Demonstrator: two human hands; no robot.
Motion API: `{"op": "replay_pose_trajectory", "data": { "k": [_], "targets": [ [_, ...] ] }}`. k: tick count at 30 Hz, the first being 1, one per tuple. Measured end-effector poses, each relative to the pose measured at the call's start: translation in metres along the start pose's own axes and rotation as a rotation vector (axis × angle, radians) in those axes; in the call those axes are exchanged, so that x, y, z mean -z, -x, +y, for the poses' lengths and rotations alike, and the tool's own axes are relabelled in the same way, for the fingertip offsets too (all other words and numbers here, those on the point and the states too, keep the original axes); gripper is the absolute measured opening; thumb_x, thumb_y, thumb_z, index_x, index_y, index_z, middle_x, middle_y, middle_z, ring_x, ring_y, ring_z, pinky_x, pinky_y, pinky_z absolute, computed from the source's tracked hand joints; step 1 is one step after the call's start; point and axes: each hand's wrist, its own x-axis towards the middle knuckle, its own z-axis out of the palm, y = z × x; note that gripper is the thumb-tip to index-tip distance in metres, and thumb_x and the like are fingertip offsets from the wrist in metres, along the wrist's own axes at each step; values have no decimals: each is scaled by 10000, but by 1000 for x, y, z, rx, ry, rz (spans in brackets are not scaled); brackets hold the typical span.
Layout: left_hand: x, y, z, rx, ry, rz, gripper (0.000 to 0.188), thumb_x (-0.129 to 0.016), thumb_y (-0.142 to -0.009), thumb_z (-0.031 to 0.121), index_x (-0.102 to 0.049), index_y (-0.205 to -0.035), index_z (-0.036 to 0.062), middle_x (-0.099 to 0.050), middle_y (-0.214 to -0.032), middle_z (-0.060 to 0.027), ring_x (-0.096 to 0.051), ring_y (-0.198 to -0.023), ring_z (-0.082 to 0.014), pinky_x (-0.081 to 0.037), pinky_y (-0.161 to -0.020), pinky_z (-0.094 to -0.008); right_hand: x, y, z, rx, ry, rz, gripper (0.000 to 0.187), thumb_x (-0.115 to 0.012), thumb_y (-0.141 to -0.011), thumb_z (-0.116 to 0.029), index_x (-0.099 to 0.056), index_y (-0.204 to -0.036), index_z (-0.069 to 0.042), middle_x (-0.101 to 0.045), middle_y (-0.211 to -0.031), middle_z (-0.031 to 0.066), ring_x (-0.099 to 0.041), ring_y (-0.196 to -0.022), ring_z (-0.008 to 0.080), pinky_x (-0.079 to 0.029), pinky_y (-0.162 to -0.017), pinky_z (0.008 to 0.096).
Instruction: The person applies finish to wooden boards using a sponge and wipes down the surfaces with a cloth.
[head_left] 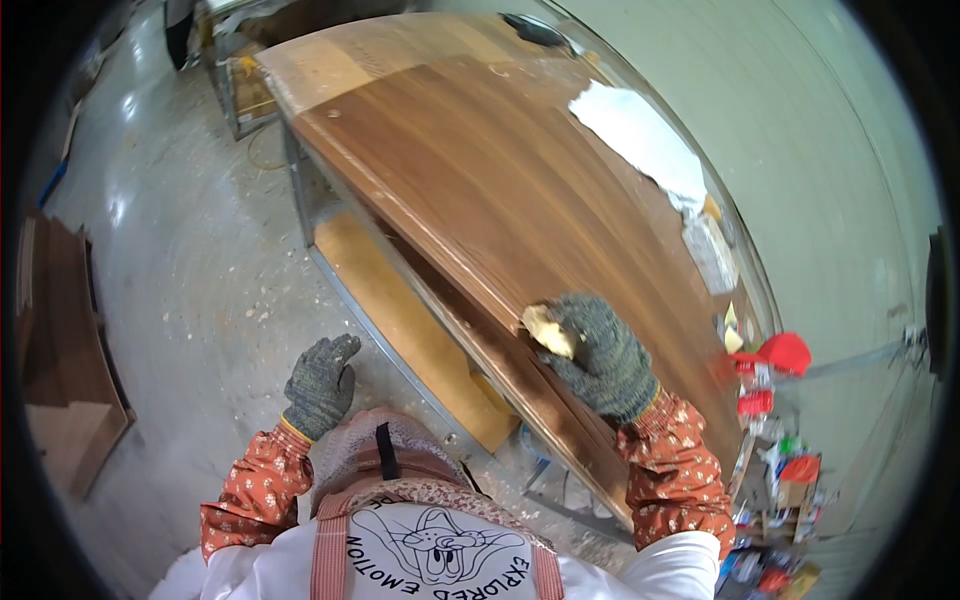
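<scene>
The gloved right hand (597,355) grips a yellowish pad (549,329) against the brown wooden panel (480,180); the gloved left hand (322,385) hangs open over the floor (200,290).

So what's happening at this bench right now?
A person in knit work gloves stands over a long glossy brown wooden panel lying on a metal-framed bench. The right hand presses a small yellowish pad against the panel's near edge. The left hand hangs free, open, above the dusty floor.

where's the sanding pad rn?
Head view, right of centre: the yellowish pad is gripped in the gloved right hand, pressed against the near edge of the brown wooden panel, above the lower shelf board.
</scene>
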Motion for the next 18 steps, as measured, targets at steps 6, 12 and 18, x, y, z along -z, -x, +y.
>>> {"op": "replay_pose_trajectory", "data": {
  "k": [6, 12, 18],
  "targets": [
    [-2, -5, 15, -155, 187, -67, 373, -583, -787, 36, -590, -1158, 78, -613, -1148, -118, -568, -1071, -306, -432, -940, -392, 12, 112, -59, -219, 15, 62, 353, -651, -786, -80, -555, -1124, -40, -585, -1118, 171, -576, -1015, 348, -458, -897, 420],
    [9, -13, 31, -261, 257, -116, 347, -587, -800, 34, -593, -1147, 47, -619, -1128, -144, -584, -1054, -304, -443, -930, -381, 28, 226, -112, -432, 334, 128, 351, -682, -735, -59, -552, -1061, -49, -593, -1060, 161, -584, -986, 344, -465, -880, 411],
    [12, -16, 32, -281, 259, -120, 341, -592, -816, 44, -595, -1157, 40, -638, -1102, -142, -605, -1032, -278, -454, -923, -360, 36, 319, -145, -837, 529, 333, 343, -661, -714, -16, -556, -1038, -49, -600, -1056, 141, -580, -979, 335, -461, -872, 403]
  ]
}}
